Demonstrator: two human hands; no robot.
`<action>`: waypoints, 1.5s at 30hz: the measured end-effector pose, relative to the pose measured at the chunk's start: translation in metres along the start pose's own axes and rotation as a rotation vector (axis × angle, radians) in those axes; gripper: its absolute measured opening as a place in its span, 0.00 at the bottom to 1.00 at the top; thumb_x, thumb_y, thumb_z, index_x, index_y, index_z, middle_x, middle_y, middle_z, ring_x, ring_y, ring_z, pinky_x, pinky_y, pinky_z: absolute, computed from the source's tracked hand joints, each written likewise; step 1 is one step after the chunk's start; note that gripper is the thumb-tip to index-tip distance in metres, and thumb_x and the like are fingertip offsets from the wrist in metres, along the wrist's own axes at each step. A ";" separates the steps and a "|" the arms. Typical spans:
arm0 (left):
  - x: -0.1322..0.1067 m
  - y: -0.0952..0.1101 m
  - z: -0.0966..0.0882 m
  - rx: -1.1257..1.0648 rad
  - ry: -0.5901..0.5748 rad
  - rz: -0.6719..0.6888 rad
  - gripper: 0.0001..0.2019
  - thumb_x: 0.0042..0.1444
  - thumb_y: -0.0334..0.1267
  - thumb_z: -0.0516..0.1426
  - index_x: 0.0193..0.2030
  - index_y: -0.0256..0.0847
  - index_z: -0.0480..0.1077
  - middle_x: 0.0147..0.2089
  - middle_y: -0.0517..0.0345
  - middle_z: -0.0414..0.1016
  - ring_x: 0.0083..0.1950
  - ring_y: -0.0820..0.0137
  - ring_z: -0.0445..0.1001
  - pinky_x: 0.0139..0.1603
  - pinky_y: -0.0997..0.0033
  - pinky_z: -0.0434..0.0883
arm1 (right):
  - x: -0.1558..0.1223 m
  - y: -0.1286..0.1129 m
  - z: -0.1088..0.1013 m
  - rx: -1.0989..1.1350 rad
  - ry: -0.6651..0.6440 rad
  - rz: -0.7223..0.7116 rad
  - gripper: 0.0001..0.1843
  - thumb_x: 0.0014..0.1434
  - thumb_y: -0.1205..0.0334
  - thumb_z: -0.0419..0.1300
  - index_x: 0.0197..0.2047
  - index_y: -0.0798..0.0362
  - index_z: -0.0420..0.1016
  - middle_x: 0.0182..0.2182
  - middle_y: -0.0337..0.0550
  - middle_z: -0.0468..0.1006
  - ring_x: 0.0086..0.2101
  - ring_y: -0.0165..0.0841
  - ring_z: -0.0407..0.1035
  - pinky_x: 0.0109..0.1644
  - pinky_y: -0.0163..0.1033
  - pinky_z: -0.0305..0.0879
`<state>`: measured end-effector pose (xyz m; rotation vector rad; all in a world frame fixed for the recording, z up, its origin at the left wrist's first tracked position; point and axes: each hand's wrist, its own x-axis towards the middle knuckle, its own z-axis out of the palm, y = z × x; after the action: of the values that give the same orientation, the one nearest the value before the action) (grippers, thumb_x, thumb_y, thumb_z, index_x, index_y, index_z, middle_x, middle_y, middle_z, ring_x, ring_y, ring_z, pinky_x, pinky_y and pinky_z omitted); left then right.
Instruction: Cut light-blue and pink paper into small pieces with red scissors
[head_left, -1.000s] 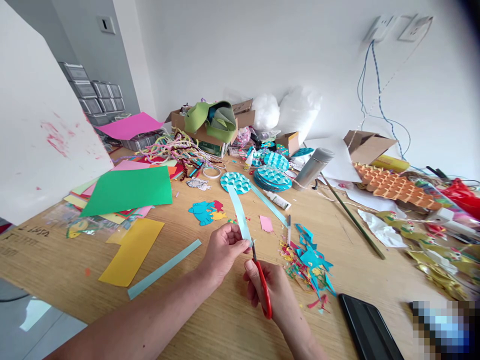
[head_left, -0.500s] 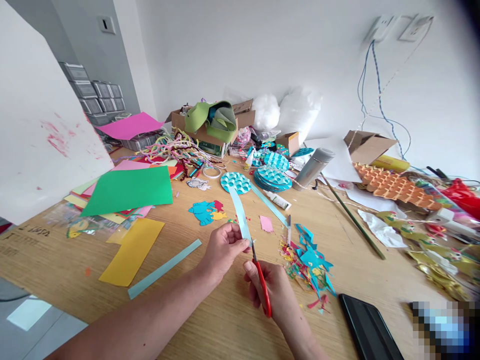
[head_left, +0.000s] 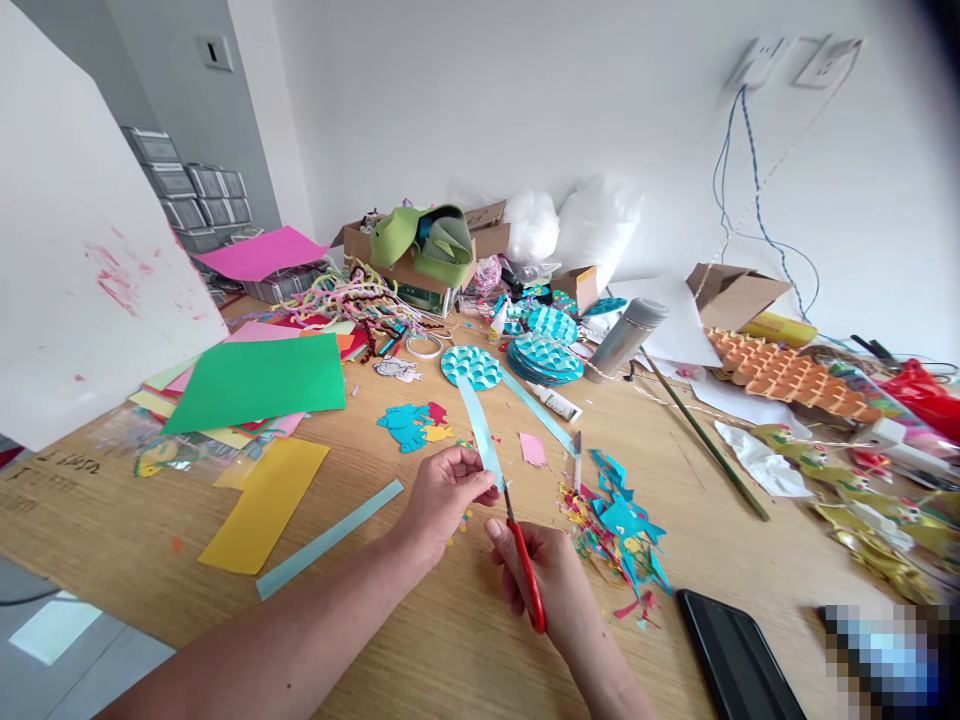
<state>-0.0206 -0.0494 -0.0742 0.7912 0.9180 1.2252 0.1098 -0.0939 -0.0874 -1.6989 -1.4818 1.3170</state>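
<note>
My left hand (head_left: 442,493) pinches the near end of a long light-blue paper strip (head_left: 480,428) that rises up and away from me. My right hand (head_left: 547,578) grips red-handled scissors (head_left: 525,565), whose blades meet the strip's near end right beside my left fingertips. A second light-blue strip (head_left: 328,537) lies flat on the wooden table (head_left: 420,650) to the left of my left arm. Blue and coloured paper scraps (head_left: 619,520) are heaped just right of the scissors.
A green sheet (head_left: 259,380) and a yellow sheet (head_left: 262,500) lie to the left. Round blue patterned discs (head_left: 544,350) and a cardboard box (head_left: 420,250) stand further back. A black phone (head_left: 739,660) lies near the front right edge. A big white board (head_left: 75,250) leans at the left.
Both hands hold nearly still; the strip's near end and the scissors have shifted only slightly, with the blades staying at the strip.
</note>
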 end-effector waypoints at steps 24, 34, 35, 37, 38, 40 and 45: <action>-0.004 0.001 -0.002 -0.159 -0.293 -0.132 0.05 0.40 0.29 0.61 0.28 0.36 0.76 0.36 0.54 0.75 0.37 0.70 0.71 0.43 0.69 0.65 | 0.006 -0.001 -0.010 0.803 -0.048 -0.162 0.17 0.56 0.49 0.61 0.28 0.56 0.75 0.21 0.42 0.75 0.23 0.30 0.68 0.29 0.34 0.61; -0.003 -0.011 -0.003 -0.150 -0.405 -0.166 0.02 0.41 0.30 0.61 0.25 0.36 0.74 0.46 0.49 0.72 0.46 0.63 0.70 0.37 0.70 0.64 | 0.005 -0.007 -0.013 0.898 -0.132 -0.190 0.07 0.49 0.61 0.68 0.31 0.56 0.78 0.25 0.41 0.75 0.29 0.30 0.66 0.36 0.35 0.62; -0.004 -0.010 -0.002 -0.150 -0.398 -0.172 0.05 0.40 0.30 0.61 0.28 0.37 0.74 0.45 0.50 0.73 0.45 0.63 0.71 0.37 0.69 0.64 | 0.005 -0.005 -0.012 0.901 -0.092 -0.186 0.08 0.48 0.61 0.68 0.31 0.56 0.78 0.25 0.40 0.75 0.29 0.30 0.67 0.37 0.36 0.62; -0.005 -0.008 -0.001 -0.124 -0.381 -0.190 0.13 0.38 0.28 0.61 0.35 0.38 0.74 0.41 0.52 0.74 0.42 0.64 0.71 0.41 0.67 0.64 | 0.004 -0.003 -0.012 0.891 0.048 -0.198 0.10 0.46 0.61 0.70 0.32 0.55 0.77 0.27 0.39 0.75 0.30 0.31 0.68 0.37 0.36 0.63; -0.006 -0.007 -0.001 -0.097 -0.367 -0.196 0.17 0.36 0.26 0.61 0.37 0.39 0.73 0.39 0.54 0.75 0.43 0.64 0.72 0.44 0.66 0.64 | 0.004 -0.002 -0.013 0.861 0.133 -0.212 0.11 0.46 0.60 0.70 0.32 0.54 0.77 0.27 0.39 0.75 0.30 0.31 0.68 0.37 0.36 0.63; -0.007 -0.005 0.000 -0.030 -0.336 -0.193 0.19 0.34 0.25 0.62 0.37 0.39 0.73 0.38 0.55 0.75 0.44 0.64 0.71 0.49 0.64 0.63 | 0.002 -0.001 -0.013 0.759 0.295 -0.243 0.12 0.46 0.59 0.70 0.33 0.54 0.76 0.28 0.38 0.75 0.31 0.31 0.68 0.37 0.35 0.63; -0.009 -0.001 0.001 0.022 -0.315 -0.163 0.12 0.38 0.35 0.67 0.31 0.37 0.72 0.30 0.58 0.74 0.37 0.68 0.71 0.43 0.67 0.65 | 0.001 -0.002 -0.012 0.562 0.419 -0.274 0.18 0.44 0.54 0.71 0.35 0.54 0.73 0.28 0.39 0.74 0.30 0.32 0.68 0.35 0.35 0.64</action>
<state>-0.0200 -0.0579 -0.0729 0.8804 0.7226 0.9182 0.1196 -0.0903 -0.0818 -1.2516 -0.9438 1.0214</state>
